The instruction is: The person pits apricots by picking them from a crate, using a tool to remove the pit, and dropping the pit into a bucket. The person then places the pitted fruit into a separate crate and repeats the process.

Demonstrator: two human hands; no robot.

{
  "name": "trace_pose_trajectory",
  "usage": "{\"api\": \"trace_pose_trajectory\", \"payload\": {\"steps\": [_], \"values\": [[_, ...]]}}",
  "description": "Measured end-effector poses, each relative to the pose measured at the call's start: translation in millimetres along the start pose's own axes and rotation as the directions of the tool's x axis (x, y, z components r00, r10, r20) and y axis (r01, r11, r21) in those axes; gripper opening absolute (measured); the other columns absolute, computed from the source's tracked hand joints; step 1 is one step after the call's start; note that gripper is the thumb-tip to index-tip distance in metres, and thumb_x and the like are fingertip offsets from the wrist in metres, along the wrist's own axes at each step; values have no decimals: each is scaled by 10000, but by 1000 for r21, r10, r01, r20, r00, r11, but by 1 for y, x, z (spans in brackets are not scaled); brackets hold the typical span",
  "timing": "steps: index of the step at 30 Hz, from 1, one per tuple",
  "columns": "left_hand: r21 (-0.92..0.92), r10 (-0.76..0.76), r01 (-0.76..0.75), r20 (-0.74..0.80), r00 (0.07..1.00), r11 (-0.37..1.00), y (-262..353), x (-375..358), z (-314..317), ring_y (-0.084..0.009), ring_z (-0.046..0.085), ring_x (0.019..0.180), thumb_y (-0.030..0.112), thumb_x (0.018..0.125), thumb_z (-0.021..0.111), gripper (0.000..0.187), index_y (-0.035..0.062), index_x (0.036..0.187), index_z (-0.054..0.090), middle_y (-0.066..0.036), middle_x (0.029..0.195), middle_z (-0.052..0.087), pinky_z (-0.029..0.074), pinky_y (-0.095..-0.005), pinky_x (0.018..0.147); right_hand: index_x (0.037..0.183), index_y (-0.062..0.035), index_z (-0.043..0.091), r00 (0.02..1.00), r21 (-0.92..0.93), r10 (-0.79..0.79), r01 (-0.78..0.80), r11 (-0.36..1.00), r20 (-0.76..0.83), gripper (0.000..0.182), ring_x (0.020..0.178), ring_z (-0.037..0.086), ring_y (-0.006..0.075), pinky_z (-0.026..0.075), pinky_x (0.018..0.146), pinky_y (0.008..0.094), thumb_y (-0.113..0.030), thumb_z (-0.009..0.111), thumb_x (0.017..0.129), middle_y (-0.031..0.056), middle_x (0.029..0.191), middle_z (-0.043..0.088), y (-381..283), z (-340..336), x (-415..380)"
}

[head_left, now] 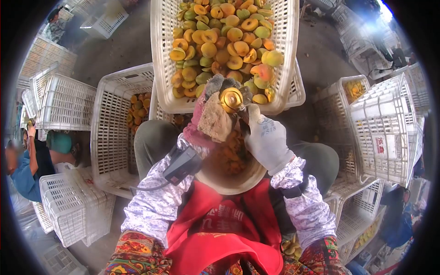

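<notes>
My left hand, in a worn maroon and grey glove with a tan patch, is closed around a yellow peach half, its cut face turned up toward me. My right hand, in a white printed glove, grips a small metal tool, mostly hidden by the fingers, right at the edge of the fruit. Just beyond the hands, a white crate holds many green, yellow and orange peach halves. Beneath the hands, a pale bucket between my knees contains orange fruit scraps.
At my left stands a white crate with some orange fruit inside. Stacked white crates rise on the right, and others at far left. A person in blue sits at the left edge.
</notes>
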State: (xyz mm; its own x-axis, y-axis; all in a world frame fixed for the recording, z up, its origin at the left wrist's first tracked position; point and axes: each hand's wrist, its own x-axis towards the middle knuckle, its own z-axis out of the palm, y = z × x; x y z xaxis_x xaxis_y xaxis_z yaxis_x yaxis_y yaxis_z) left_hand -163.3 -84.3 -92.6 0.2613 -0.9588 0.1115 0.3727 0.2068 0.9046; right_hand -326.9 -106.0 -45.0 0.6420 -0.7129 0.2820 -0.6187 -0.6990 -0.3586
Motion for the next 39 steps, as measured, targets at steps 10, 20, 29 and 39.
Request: {"api": "trace_pose_trajectory", "payload": {"steps": [10,20,29,39], "values": [[-535,-386,219,-223,895,816,26,6,24,-259,633,844,357,882,621,372,42,1067,554,-106,935,615,535,-361,751,1043,-19,491,973,-91,75,-56,994,217,310,641,654,293,498,524,387,-97,582,757,130,724,638,-7,0,0],[-103,-326,313,-153,933,944,62,8,31,-204,630,710,380,891,620,348,42,971,595,-73,827,615,518,-333,601,1101,30,466,980,431,-41,-47,901,193,380,706,622,384,488,623,465,-175,596,808,208,740,620,3,9,0],[11,-131,139,-253,958,990,31,8,27,-172,608,633,452,892,596,427,25,873,615,-68,750,608,494,-285,545,1020,18,497,997,388,-6,-24,921,76,319,767,609,390,485,678,444,-161,623,790,239,769,608,-4,20,-9],[-73,-255,248,-105,961,966,52,9,30,-190,588,525,411,907,578,417,3,824,611,-100,700,605,479,-269,477,953,1,571,748,605,15,-548,577,663,206,842,594,397,471,717,420,-124,593,791,213,859,619,0,-11,17]]}}
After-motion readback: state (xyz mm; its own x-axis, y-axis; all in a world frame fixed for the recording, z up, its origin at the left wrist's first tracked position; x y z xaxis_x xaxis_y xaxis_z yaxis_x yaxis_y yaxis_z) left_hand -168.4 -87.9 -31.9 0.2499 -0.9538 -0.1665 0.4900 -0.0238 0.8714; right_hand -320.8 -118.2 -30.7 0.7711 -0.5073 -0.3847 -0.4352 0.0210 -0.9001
